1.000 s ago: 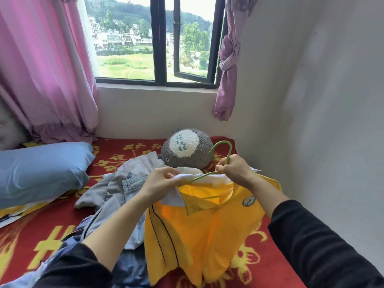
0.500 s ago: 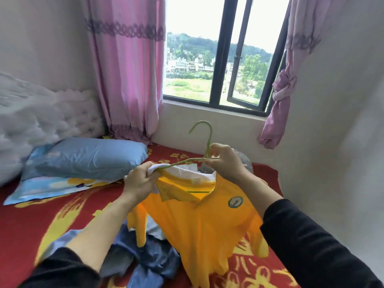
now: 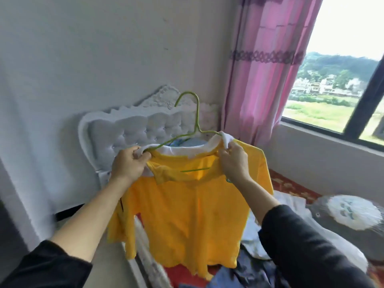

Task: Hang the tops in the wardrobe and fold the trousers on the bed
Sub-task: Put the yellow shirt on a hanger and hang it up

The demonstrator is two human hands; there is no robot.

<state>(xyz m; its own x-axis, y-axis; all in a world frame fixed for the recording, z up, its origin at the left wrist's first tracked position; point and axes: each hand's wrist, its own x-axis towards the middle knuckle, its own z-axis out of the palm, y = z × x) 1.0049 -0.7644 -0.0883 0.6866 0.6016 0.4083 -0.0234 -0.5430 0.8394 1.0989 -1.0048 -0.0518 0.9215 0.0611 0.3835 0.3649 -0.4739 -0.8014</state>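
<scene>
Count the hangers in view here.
1: a green hanger inside the yellow top, which the left hand and right hand hold up by its neckline. The clothes pile below may hide others.

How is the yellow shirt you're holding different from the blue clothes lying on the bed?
The yellow shirt hangs spread out on a green hanger, off the bed; the blue clothes lie crumpled on the bed. The left hand and right hand hold the shirt by its white collar; no hand touches the blue clothes. Both are soft garments.
</scene>
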